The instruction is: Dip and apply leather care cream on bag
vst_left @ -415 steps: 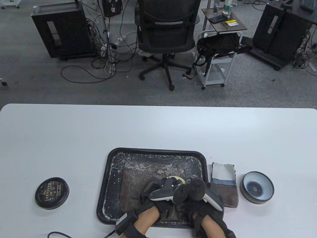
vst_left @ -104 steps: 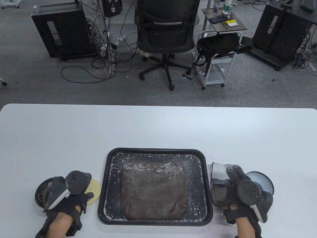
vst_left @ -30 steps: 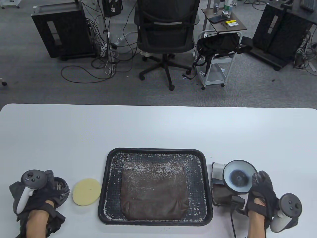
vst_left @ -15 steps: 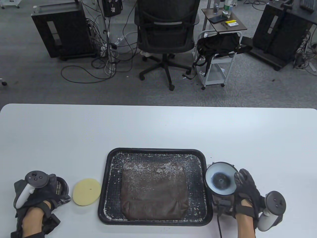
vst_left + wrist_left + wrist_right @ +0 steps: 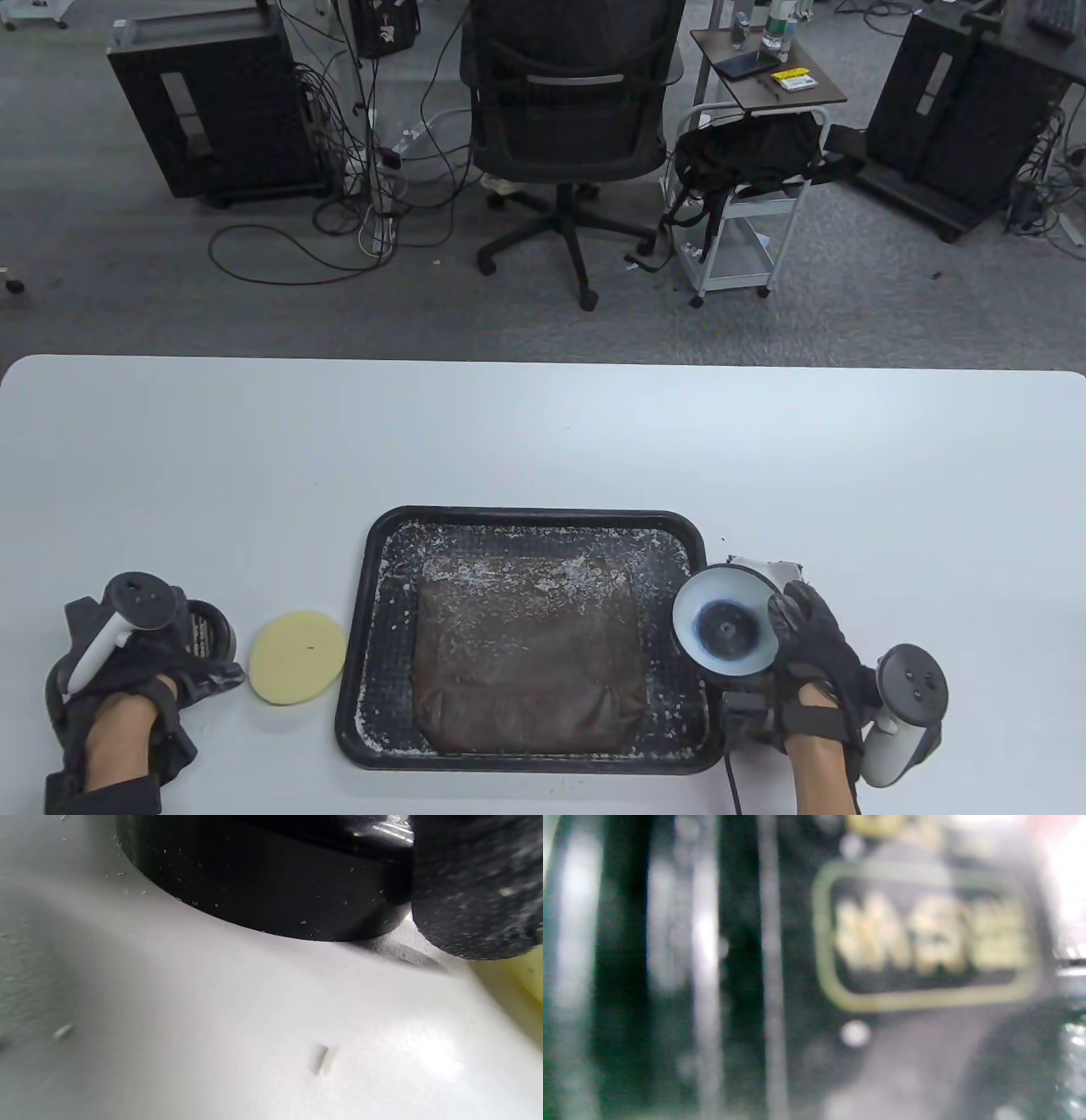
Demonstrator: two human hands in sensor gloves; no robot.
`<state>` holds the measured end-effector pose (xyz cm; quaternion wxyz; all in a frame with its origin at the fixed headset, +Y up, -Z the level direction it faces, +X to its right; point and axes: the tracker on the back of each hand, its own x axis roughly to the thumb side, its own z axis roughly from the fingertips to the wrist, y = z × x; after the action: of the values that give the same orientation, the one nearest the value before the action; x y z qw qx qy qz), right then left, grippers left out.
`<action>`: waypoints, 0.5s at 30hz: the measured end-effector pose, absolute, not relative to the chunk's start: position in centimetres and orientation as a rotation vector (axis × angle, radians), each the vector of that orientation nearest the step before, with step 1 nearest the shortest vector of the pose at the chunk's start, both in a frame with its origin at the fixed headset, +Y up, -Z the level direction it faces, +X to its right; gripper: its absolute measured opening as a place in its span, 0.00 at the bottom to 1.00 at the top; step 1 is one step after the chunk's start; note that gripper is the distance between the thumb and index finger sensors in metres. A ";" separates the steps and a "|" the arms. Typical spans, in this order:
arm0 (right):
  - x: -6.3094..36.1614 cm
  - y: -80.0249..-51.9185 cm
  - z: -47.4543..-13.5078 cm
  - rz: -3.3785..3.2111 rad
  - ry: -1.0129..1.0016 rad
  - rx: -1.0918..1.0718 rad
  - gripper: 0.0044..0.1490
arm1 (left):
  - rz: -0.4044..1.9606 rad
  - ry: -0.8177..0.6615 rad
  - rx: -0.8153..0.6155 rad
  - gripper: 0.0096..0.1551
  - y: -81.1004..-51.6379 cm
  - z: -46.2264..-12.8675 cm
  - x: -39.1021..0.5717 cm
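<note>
A brown leather bag [image 5: 526,662] flecked with white cream lies flat in the black tray [image 5: 356,611]. My right hand [image 5: 802,632] grips the open cream jar [image 5: 725,628], tilted with its mouth facing up and left, above the tray's right rim. In the right wrist view the jar's label [image 5: 916,938] fills the picture, blurred. At the left, my left hand [image 5: 170,666] curls round the black lid [image 5: 208,628], which stands on the table. A gloved finger [image 5: 475,887] presses the lid's side wall [image 5: 271,887]. The round yellow sponge [image 5: 297,656] lies untouched between lid and tray.
A folded cloth [image 5: 768,567] lies right of the tray, mostly behind the jar. A cable [image 5: 731,785] trails from my right wrist to the table's near edge. Past the far edge stand an office chair [image 5: 564,127] and a cart [image 5: 747,212].
My right hand has carried the tilted jar leftward, from over the cloth to the tray's right rim. My left hand stays on the lid, shifted slightly right.
</note>
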<state>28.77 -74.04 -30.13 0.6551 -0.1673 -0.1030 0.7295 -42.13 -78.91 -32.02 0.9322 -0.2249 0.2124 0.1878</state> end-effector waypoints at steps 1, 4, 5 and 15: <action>28.5 -74.1 -30.2 1.670 -0.229 -0.375 0.47 | 0.391 0.440 -0.449 0.75 -78.9 -32.0 -42.2; 27.7 -74.1 -30.3 1.720 -0.216 -0.364 0.47 | 0.407 0.460 -0.404 0.73 -78.7 -31.8 -42.4; 27.3 -74.2 -30.4 1.740 -0.205 -0.357 0.47 | 0.383 0.504 -0.375 0.73 -78.3 -31.7 -42.5; 23.0 -74.3 -30.1 1.872 -0.125 -0.317 0.45 | 0.510 0.371 0.104 0.73 -71.3 -29.9 -38.1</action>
<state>23.03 -74.28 -30.12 0.5806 -0.1356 -0.0537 0.8010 -38.07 -71.35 -29.91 0.9493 0.0509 0.1826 0.2507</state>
